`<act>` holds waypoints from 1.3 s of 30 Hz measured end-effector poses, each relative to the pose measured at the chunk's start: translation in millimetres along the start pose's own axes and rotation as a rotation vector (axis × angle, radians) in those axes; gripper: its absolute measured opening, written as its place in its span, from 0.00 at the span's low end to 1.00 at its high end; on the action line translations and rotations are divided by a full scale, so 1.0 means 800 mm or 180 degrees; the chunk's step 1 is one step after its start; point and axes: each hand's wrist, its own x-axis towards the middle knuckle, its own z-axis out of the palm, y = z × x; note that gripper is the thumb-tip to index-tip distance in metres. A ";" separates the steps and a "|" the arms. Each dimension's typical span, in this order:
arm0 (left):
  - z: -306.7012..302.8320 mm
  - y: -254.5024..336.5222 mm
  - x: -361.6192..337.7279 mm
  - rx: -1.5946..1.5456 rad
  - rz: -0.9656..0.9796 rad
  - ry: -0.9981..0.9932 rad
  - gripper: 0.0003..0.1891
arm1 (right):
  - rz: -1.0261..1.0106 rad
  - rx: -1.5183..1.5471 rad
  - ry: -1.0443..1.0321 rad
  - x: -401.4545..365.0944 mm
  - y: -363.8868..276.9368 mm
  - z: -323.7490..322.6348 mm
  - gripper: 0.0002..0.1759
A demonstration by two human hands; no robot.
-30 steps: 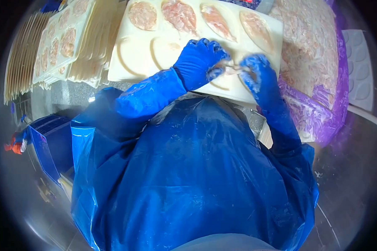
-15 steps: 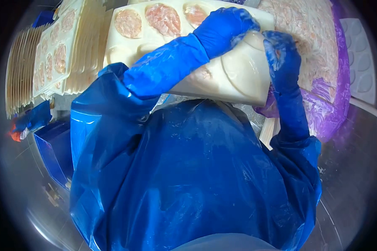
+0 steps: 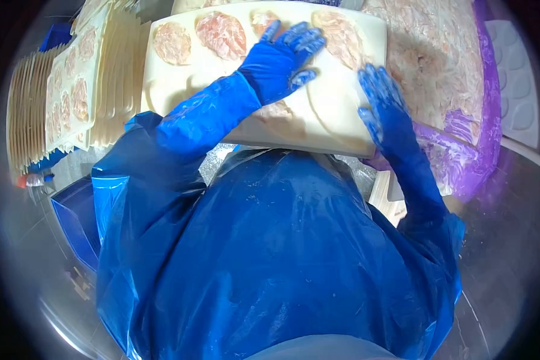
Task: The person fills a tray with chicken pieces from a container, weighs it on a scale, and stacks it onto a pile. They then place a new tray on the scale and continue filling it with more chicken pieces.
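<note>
A white molded tray with leaf-shaped hollows lies in front of me. Pale pink raw meat pieces fill the hollows of its far row, one piece at left and another at the far right corner. My left hand, in a blue glove, is spread over the middle of the tray and partly covers the third piece. A further meat piece shows below that wrist. At the tray's right edge, my right hand has its fingers stretched out, smeared with wet residue, holding nothing.
On the right stands a large container of raw meat lined with purple plastic. Stacked trays with filled hollows are at the left, above a blue bin. Another white molded tray lies at far right.
My left hand has moved left from the tray's far right corner and spread out, uncovering a meat piece there. My right hand has opened and come slightly down. The tray has shifted slightly left.
</note>
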 end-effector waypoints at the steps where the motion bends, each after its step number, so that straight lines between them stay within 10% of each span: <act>1: -0.007 -0.002 -0.002 0.0418 -0.0317 -0.0287 0.35 | -0.0011 0.0006 -0.0022 0.003 0.004 -0.001 0.37; 6: 0.019 -0.003 0.041 -0.0428 0.0313 0.0723 0.34 | -0.0190 -0.0080 0.0536 0.063 0.011 0.013 0.38; 13: -0.060 -0.068 -0.073 -0.1637 -0.0489 0.1620 0.15 | -0.0499 -0.0180 0.1342 0.118 0.027 0.011 0.40; 14: -0.066 -0.074 -0.092 -0.1602 -0.0586 0.1649 0.13 | -0.0270 0.1021 0.1020 0.131 0.031 0.046 0.39; 16: -0.049 -0.091 -0.135 -0.3973 -0.1090 0.0816 0.26 | -0.0077 0.2247 0.0642 0.142 0.017 0.079 0.39; 18: -0.058 -0.073 -0.150 -0.2666 -0.0776 0.0806 0.22 | -0.0492 -0.0512 0.0978 0.156 -0.006 0.059 0.35; 24: -0.043 -0.015 -0.153 -0.1050 -0.0980 0.0329 0.19 | -0.0692 0.0455 -0.0147 0.131 -0.138 0.052 0.16; 32: -0.036 -0.028 -0.168 -0.4775 -0.1292 0.0843 0.16 | 0.0016 0.3533 0.0347 0.130 -0.137 0.070 0.12; 36: -0.046 -0.035 -0.149 -0.4566 -0.1133 0.0821 0.14 | -0.0206 0.2067 -0.0488 0.123 -0.132 0.074 0.17; 39: -0.066 -0.033 -0.137 -0.4609 -0.1546 0.0522 0.11 | -0.0095 0.3092 -0.0231 0.119 -0.117 0.067 0.16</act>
